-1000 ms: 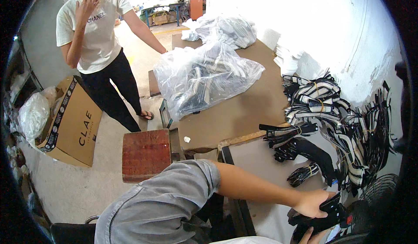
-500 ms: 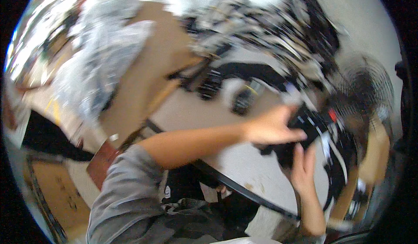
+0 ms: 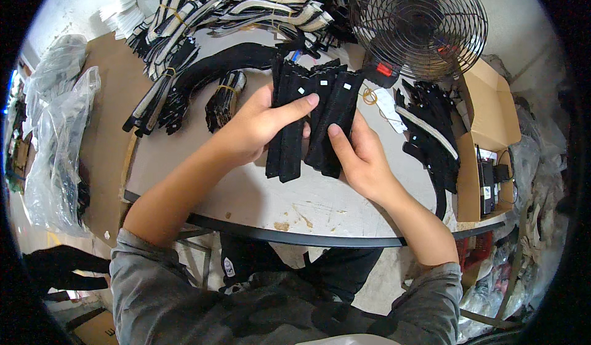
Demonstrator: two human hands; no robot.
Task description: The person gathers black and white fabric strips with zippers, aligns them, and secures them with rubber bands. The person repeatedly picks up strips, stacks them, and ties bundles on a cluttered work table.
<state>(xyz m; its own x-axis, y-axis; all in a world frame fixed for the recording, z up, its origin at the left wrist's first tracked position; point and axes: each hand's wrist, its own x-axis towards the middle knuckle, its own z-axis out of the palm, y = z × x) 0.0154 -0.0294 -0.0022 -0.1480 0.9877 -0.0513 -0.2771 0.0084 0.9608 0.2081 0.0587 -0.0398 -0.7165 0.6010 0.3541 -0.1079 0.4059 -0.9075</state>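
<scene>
Several flat black fabric strips [image 3: 329, 132] with small white tags at their upper ends are held upright in two fanned groups over the table. My left hand [image 3: 255, 126] closes on the left group [image 3: 284, 151], thumb across the front. My right hand [image 3: 366, 163] grips the right group, its thumb pressed on the front and its fingers behind. The groups touch near the top and part toward the bottom. Close to my left hand lies a small dark bundle [image 3: 223, 101] tied with a yellow band. A long curved black bundle [image 3: 225, 58] stretches behind it.
Banded black-and-white strips [image 3: 265, 12] are heaped at the back of the white table [image 3: 246, 191]. A wire-caged fan [image 3: 422, 24] stands back right. Loose black strips [image 3: 431, 135] lie right, beside an open cardboard box [image 3: 469, 178]. Clear plastic bags [image 3: 58, 142] rest on cardboard at left.
The view has turned and is sharper. My hands, earlier blurred at a dark item toward the right, now hold the black strips upright before me.
</scene>
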